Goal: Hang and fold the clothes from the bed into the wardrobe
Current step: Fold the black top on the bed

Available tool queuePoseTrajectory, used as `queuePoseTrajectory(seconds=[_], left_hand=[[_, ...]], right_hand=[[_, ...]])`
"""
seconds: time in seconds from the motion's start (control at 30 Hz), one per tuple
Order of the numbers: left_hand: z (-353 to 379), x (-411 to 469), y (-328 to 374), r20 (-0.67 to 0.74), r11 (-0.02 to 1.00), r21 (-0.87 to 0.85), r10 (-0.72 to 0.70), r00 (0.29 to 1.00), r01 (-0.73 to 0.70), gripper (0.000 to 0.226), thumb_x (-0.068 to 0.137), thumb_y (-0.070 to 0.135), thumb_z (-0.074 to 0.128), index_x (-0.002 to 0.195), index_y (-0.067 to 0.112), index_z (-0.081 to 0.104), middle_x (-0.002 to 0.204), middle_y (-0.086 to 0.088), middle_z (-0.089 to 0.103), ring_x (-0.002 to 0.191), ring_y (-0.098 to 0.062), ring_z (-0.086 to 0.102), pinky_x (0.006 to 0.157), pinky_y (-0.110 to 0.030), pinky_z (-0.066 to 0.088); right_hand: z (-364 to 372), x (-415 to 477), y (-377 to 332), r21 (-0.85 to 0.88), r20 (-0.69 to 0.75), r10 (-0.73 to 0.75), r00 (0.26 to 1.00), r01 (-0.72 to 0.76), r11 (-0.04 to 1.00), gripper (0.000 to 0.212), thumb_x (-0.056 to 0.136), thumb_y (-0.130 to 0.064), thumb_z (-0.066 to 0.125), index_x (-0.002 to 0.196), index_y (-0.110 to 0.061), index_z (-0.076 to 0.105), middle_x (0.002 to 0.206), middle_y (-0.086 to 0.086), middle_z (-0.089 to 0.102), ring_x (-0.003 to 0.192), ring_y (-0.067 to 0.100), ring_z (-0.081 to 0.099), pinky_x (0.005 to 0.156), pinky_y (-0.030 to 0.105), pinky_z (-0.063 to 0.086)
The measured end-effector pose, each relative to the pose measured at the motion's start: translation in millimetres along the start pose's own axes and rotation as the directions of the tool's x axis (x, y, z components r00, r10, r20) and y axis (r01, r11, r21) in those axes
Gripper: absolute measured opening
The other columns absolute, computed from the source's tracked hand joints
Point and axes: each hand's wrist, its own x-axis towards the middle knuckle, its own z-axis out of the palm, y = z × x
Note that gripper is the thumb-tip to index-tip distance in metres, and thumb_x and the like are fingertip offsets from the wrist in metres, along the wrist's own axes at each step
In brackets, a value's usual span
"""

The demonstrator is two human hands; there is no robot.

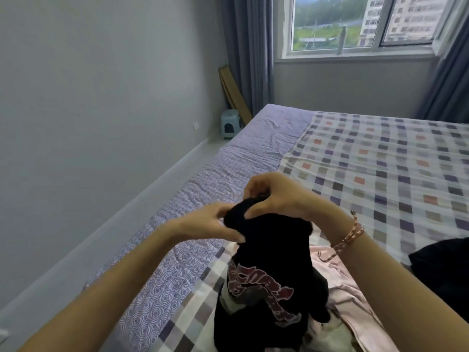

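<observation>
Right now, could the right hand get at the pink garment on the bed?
Probably, but not at once. The right hand pinches the top of the black shirt, as does the left hand. The pink garment lies under that forearm, partly covered by the shirt; letting go would free the way.

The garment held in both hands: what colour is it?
The garment is black with a dark red print, seen in the head view.

Nothing I can actually read here; the red print (256, 280) on the black T-shirt (274, 237) is too crumpled.
</observation>
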Motion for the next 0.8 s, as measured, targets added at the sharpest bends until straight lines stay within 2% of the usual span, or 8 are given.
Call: queuePoseTrajectory(seconds=[0.1,0.23,0.33,0.43,0.5,0.6,0.7,0.8], left_hand=[[-9.6,-2.2,8.5,-0.095,0.998,-0.048,0.033,0.995,-0.038,0.017,0.071,0.021,0.068,0.085,0.01,0.068,0.064,0.011,0.061,0.062,-0.003,0.058,0.059,-0.014,0.045],[-26.3,-4.7,19.9,-0.369,0.978,-0.146,0.088,0.925,-0.151,0.01,0.064,0.016,0.062,0.072,0.014,0.068,0.056,0.01,0.063,0.053,0.0,0.057,0.052,-0.011,0.044],[-46.1,-9.4,28.8,-0.535,0.962,-0.174,0.086,0.841,-0.209,0.013,0.053,0.021,0.067,0.064,0.022,0.073,0.06,0.009,0.066,0.058,-0.002,0.06,0.056,-0.012,0.047],[-61.8,-15.6,37.1,-0.653,0.965,-0.105,0.116,0.749,-0.241,0.018,0.06,0.018,0.062,0.062,0.032,0.073,0.06,0.01,0.066,0.06,-0.003,0.062,0.059,-0.013,0.05],[-68.2,-20.6,42.6,-0.678,0.972,-0.048,0.138,0.722,-0.231,0.019,0.065,0.017,0.059,0.061,0.031,0.072,0.06,0.01,0.067,0.062,-0.005,0.064,0.058,-0.014,0.051],[-79.3,-32.5,44.8,-0.68,0.983,0.093,0.179,0.712,-0.158,0.018,0.074,0.009,0.064,0.06,0.021,0.066,0.055,0.012,0.063,0.057,-0.003,0.061,0.053,-0.011,0.045],[-99.9,-51.2,35.1,-0.705,0.982,0.186,0.161,0.691,-0.04,0.018,0.083,0.002,0.063,0.07,0.015,0.065,0.058,0.011,0.064,0.058,-0.003,0.061,0.052,-0.01,0.046],[-122.1,-72.2,19.7,-0.76,0.98,0.189,0.105,0.642,0.063,0.007,0.085,0.006,0.063,0.079,0.003,0.065,0.07,-0.008,0.064,0.062,-0.013,0.061,0.056,-0.017,0.046]], right_hand=[[-8.1,-4.9,12.1,0.199,0.029,0.083,0.996,-0.087,0.976,0.041,0.065,-0.009,0.084,0.099,-0.015,0.062,0.089,0.004,0.063,0.076,0.013,0.06,0.073,0.023,0.048],[5.0,-19.1,45.8,0.323,0.256,0.14,0.957,-0.221,0.92,0.05,0.066,-0.008,0.083,0.11,-0.014,0.06,0.1,0.0,0.068,0.092,0.012,0.066,0.079,0.021,0.052],[47.0,-26.2,78.7,0.241,0.166,0.27,0.948,-0.305,0.921,0.074,0.057,-0.031,0.089,0.12,-0.015,0.053,0.115,0.003,0.063,0.103,0.015,0.062,0.094,0.033,0.051],[96.5,-28.0,90.3,0.333,0.037,0.333,0.942,-0.326,0.885,0.086,0.062,-0.036,0.085,0.13,-0.024,0.034,0.123,-0.005,0.053,0.11,0.007,0.056,0.097,0.025,0.047],[120.6,-17.3,95.5,0.352,-0.111,0.342,0.933,-0.284,0.892,0.058,0.076,-0.035,0.075,0.122,-0.023,0.042,0.114,-0.004,0.06,0.101,0.007,0.061,0.091,0.025,0.05],[121.5,11.8,108.8,0.247,-0.336,0.389,0.858,-0.318,0.915,0.007,0.092,-0.012,0.055,0.09,-0.016,0.059,0.084,-0.001,0.065,0.078,0.01,0.061,0.078,0.03,0.05],[107.3,39.7,113.4,0.229,-0.336,0.381,0.861,-0.318,0.92,0.023,0.097,-0.012,0.044,0.075,-0.016,0.049,0.072,-0.006,0.051,0.073,0.014,0.048,0.069,0.029,0.036],[96.2,64.4,100.9,0.259,-0.296,0.359,0.885,-0.288,0.922,0.026,0.101,-0.015,0.034,0.076,-0.017,0.04,0.074,-0.003,0.041,0.073,0.014,0.039,0.067,0.03,0.031]])
